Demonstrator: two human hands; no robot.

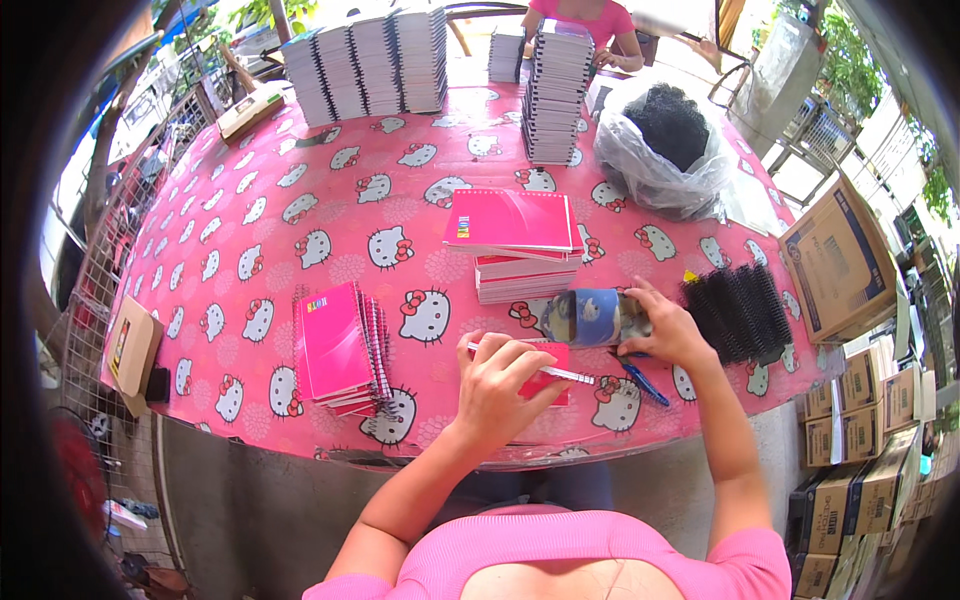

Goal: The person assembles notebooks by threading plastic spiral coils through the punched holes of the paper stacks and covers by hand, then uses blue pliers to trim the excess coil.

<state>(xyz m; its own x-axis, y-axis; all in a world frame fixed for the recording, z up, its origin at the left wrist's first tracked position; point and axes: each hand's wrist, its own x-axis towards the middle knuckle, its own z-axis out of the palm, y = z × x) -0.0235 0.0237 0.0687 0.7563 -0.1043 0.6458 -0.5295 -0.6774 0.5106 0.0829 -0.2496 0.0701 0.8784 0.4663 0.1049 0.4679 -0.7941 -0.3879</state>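
Observation:
My left hand is closed on a pink-covered notebook, held tilted with its white page edge up. Beside it, my right hand has thumb and fingers around the end of a blue patterned block-like object lying on the table; its exact kind is unclear. A blue-handled tool, perhaps pliers or a pen, lies just below that hand. Ahead stands a stack of pink-covered sheets, with punched holes along the top one's far edge. Black spiral coils lie to the right of my right hand.
Pink spiral notebooks are piled at left. Tall notebook stacks and another stack stand at the far side, near a person in pink. A plastic bag holds black coils. Cardboard boxes line the right.

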